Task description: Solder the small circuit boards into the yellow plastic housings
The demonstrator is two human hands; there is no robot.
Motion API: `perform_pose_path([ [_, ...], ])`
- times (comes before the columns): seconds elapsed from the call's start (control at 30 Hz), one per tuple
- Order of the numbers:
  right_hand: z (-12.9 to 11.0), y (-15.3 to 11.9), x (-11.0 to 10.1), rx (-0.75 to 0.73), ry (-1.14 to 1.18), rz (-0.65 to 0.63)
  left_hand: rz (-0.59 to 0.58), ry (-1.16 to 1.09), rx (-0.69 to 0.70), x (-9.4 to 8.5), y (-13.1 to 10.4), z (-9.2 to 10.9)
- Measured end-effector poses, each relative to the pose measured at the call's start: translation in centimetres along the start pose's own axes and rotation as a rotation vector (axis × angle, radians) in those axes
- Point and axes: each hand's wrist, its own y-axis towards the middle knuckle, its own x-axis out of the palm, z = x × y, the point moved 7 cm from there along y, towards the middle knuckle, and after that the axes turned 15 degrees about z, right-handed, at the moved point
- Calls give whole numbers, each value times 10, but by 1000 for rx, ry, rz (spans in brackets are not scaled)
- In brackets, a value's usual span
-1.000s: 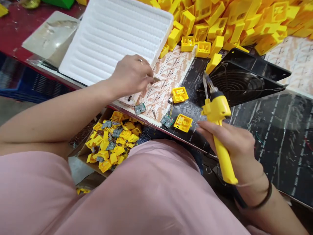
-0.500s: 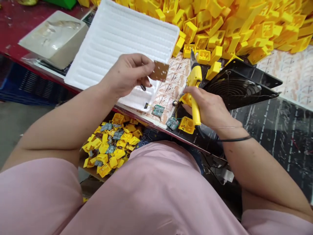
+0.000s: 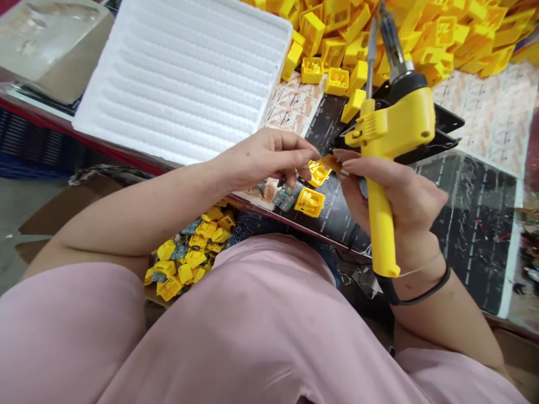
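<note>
My right hand (image 3: pixel 389 185) is wrapped around a yellow soldering gun (image 3: pixel 381 219), its metal tip pointing up and away. Between that hand's thumb and fingertips shows the edge of a small brown circuit board (image 3: pixel 330 162). My left hand (image 3: pixel 273 160) is closed in a pinch close to the board; what its fingertips hold is too small to make out, and a dark piece shows under them. Just below lie a green circuit board (image 3: pixel 284 198) and an open yellow plastic housing (image 3: pixel 310 202). Another yellow housing (image 3: pixel 319 173) is partly hidden behind the fingers.
A ridged white foam sheet (image 3: pixel 181 84) lies left on the bench. Yellow housings (image 3: pixel 337 33) are heaped at the back. A black fan (image 3: pixel 446 126) stands behind the soldering gun. Below the bench edge, a box holds yellow housings and boards (image 3: pixel 185 258).
My right hand has raised the soldering gun and turned it upright, nearer the camera. My left hand has moved right to meet it, and the brown circuit board now sits at my right fingertips.
</note>
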Motion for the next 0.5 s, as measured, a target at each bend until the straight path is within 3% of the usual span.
perform_pose_path([
  [0.13, 9, -2, 8, 2, 37, 92, 133, -158, 89, 0, -2, -4],
  [0.27, 14, 0, 12, 20, 38, 82, 398, -114, 211, -30, 2, -11],
  [0.33, 12, -2, 2, 11, 7, 99, 476, 117, 253, -50, 5, -17],
  [0.4, 7, -8, -14, -20, -9, 130, 490, 450, 146, -70, 8, -31],
  [0.5, 3, -23, -37, -14, -21, 145, 336, 899, -119, -85, 4, -46],
])
